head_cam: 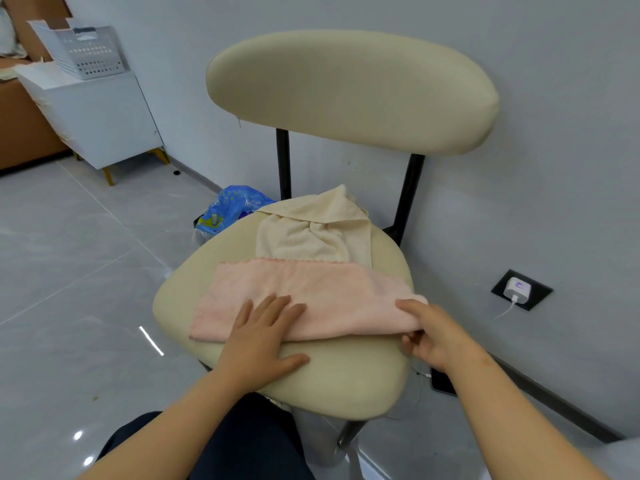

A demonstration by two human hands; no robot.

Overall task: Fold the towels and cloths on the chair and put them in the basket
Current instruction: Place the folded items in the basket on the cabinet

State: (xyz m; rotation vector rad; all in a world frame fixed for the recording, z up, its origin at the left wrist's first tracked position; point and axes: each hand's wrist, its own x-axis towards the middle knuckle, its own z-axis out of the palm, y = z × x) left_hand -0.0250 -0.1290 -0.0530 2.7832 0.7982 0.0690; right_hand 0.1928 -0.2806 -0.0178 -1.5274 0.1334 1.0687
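- You are pressing your left hand point(263, 336) flat, fingers spread, on the near edge of the soft, fleecy pink cloth point(311, 296). This is likely pinning it so it is not sliding on the smooth seat.
- Your right hand point(433, 336) is pinching the cloth's right end between thumb and curled fingers, seemingly readying it for folding across to the left.
- The pink cloth is lying as a long band across the rounded seat of the beige padded chair point(346, 382), its far edge scalloped.
- A cream terry towel point(315, 233) is sitting crumpled just behind it, its near part overlapped by the pink cloth and not yet folded.
- The white perforated plastic basket point(86, 50) is standing well apart, far left on a white cabinet point(104, 119).
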